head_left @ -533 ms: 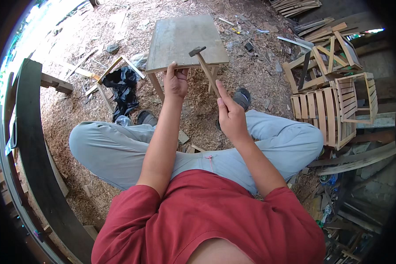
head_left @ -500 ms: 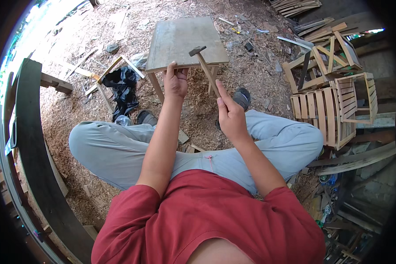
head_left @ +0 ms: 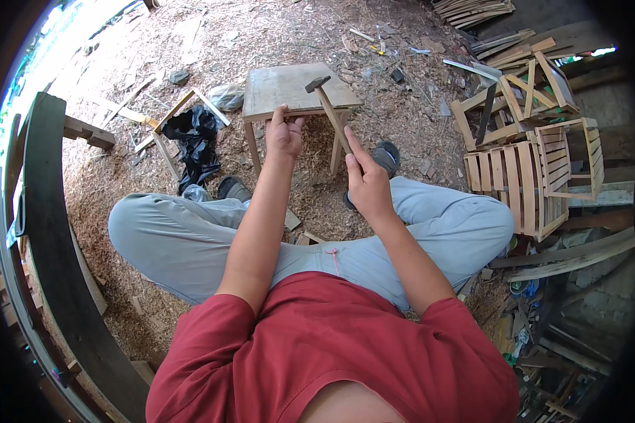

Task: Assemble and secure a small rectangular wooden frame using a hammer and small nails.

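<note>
In front of me stands a small wooden table (head_left: 289,84) with a flat greyish top and slim legs. My left hand (head_left: 285,135) grips the near edge of its top, thumb above and fingers curled beneath. A hammer (head_left: 331,115) with a dark metal head and wooden handle is in my right hand (head_left: 369,185), the forefinger stretched along the handle. Its head appears over the right part of the tabletop; whether it touches the wood I cannot tell.
Slatted wooden frames (head_left: 518,180) are piled at the right, with loose boards (head_left: 504,44) beyond. A black plastic bag (head_left: 196,144) lies by a thin wooden frame (head_left: 169,158) at the left. Nearer, a long dark beam (head_left: 56,211) curves along the left side. Wood shavings cover the ground.
The tabletop has tipped, so its far edge appears lower and its top looks shallower. My left hand keeps its grip on the near edge. The hammer has barely moved.
</note>
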A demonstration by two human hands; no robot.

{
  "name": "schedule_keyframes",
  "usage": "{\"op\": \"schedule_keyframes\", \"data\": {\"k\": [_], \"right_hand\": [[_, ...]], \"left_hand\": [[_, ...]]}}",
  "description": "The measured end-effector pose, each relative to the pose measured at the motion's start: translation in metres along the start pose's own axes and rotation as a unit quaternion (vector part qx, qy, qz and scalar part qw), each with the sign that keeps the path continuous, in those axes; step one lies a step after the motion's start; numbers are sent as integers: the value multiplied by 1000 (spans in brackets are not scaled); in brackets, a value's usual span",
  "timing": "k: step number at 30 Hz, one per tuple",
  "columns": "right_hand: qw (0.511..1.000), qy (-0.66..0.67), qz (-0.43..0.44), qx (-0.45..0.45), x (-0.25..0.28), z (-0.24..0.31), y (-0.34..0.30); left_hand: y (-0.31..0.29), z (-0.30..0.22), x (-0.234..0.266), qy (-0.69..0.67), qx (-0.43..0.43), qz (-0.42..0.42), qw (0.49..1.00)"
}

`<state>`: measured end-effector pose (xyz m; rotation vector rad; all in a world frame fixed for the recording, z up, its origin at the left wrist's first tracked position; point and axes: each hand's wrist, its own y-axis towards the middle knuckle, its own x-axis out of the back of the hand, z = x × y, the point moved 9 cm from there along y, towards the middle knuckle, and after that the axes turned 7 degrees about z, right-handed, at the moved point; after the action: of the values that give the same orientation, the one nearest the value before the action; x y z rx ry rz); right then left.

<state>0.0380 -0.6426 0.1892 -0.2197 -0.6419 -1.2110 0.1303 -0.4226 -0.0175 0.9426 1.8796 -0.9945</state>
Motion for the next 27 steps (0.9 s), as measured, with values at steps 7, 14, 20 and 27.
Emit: {"op": "schedule_keyframes", "data": {"k": [7,14,20,27], "right_hand": [[999,-7,29,-44,-5,-16,1],[996,-7,55,-72,-10,-24,0],[993,-6,50,-106,-6,-36,-1],[994,-2,61,-95,-13,-36,-4]], "left_hand": [[-12,17,2,132,102,-19,986],[2,-2,41,173,123,-52,976],[-14,-11,36,253,147,-64,954],[-8,-13,53,328,262,-34,907]]}}
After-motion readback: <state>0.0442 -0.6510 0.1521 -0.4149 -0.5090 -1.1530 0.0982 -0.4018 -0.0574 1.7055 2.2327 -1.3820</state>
